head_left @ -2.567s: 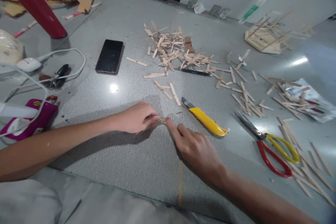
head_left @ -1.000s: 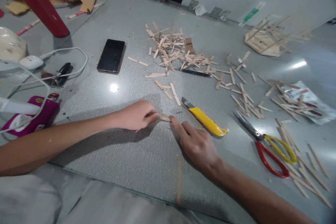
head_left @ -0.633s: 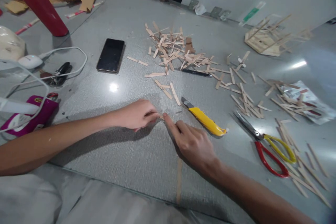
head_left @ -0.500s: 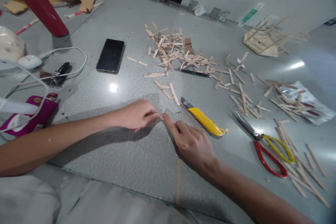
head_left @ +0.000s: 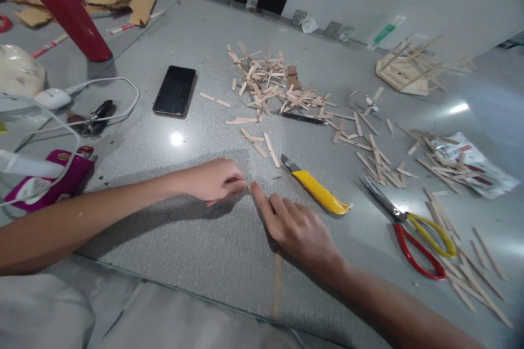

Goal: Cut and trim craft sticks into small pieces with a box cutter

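My left hand (head_left: 216, 181) is closed in a pinch above the table, with the tip of a small wooden stick piece (head_left: 248, 188) showing at its fingertips. My right hand (head_left: 297, 226) meets the same piece with its index fingertip, the other fingers curled and the thumb hidden underneath. Most of the piece is covered by fingers. Just beyond my right hand lies a yellow utility knife (head_left: 317, 188), its blade pointing up and left. A few short craft sticks (head_left: 271, 150) rest on the table past my fingertips.
A pile of craft sticks (head_left: 262, 79) has a black pen (head_left: 303, 118) beside it. Red-and-yellow-handled scissors (head_left: 409, 223) lie at right, a phone (head_left: 175, 91) at left. A stick-built frame (head_left: 403, 73) stands at the back right. Cables and a purple box (head_left: 53, 177) occupy the left.
The view has shifted slightly. Both hands stay together at the small wooden piece, with the right index finger moved only a little.
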A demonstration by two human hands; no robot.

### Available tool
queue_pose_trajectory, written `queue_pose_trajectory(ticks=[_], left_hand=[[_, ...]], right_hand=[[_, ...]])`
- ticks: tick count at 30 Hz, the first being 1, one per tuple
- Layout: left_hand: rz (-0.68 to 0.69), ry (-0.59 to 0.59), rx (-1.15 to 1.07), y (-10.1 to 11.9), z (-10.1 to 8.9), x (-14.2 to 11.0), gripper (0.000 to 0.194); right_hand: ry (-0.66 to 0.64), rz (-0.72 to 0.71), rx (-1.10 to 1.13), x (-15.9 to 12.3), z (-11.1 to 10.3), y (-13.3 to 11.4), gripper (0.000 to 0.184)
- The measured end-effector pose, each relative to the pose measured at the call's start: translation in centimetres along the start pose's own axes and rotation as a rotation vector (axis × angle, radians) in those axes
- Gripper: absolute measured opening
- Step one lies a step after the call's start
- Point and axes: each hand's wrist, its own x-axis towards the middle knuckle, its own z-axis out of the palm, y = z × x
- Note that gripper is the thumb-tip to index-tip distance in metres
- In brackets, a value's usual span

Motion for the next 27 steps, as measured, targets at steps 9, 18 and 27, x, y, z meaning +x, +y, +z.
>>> queue_pose_trajectory(ticks=[9,18,27], left_hand=[[0.001,-0.006,0.003,0.0,0.0,0.0,0.039],[-0.043,-0.002,0.034,0.6,0.1,-0.1,0.042],[-0.039,-0.003,0.031,0.1,0.2,0.0,0.043]], right_hand=[[-0.058,0.062,0.112,-0.5,0.2,0.3,0.052],[0.149,0.137,0.353,-1.2,2.7,1.2,0.047],[0.046,0.089,0.181,-0.6,1.7,0.8,0.053]])
